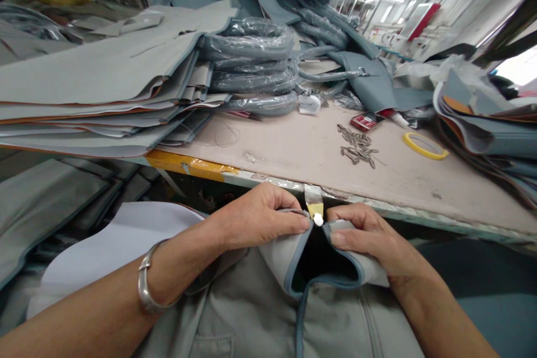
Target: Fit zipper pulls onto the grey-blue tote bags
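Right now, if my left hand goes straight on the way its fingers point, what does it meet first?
Probably the white-tipped metal tab, just past the fingertips of the left hand. Depth is unclear, so the hand could pass beside the tab and meet the right hand instead.

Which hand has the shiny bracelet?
The left hand: a silver bracelet circles its wrist. The right hand, also pinching the gray bag, has a bare wrist.

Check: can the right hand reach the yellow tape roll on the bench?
Probably yes, once it lets go. The right hand is pinching the gray bag's rim, but no object stands between it and the yellow tape roll on the bench.
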A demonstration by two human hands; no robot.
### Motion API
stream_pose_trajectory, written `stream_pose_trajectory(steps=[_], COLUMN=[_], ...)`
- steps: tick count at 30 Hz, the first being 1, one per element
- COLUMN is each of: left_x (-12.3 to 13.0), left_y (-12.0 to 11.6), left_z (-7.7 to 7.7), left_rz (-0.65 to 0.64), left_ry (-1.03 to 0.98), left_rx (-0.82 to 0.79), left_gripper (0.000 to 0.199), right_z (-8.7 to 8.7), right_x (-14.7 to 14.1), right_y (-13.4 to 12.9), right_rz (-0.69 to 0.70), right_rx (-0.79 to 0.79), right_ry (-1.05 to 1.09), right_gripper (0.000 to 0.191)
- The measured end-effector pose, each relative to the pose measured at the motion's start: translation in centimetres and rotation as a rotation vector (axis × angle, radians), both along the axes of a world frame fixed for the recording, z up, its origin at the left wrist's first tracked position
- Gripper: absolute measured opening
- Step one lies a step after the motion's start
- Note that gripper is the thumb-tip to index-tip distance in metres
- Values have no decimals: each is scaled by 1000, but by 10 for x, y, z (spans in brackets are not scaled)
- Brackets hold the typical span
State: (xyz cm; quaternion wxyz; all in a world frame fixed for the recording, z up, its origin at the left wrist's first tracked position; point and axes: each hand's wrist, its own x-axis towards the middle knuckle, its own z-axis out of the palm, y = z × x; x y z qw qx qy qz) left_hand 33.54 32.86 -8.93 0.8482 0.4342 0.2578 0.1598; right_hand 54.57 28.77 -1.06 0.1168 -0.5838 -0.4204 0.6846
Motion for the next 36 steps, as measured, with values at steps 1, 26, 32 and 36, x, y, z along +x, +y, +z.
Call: stream_pose_trajectory(steps=[1,26,32,36], left_x=[0,4,5,5], left_y=[0,2,1,0], left_z=[0,1,-1,-1], left_rz=[-1,22,36,42], left_ry=[2,-22,-46,-42], left_rx=[3,-18,-16,-6], left_gripper=[30,26,26,26], right_z=[0,-4,-3,-3], right_x=[0,0,-7,-8], right_y=[0,2,1,2], right_rz=[-8,-42,-108,-122], right_rx=[1,-43,-70,-72], right_ry=[3,30,75,80], right_gripper=[45,40,38,38])
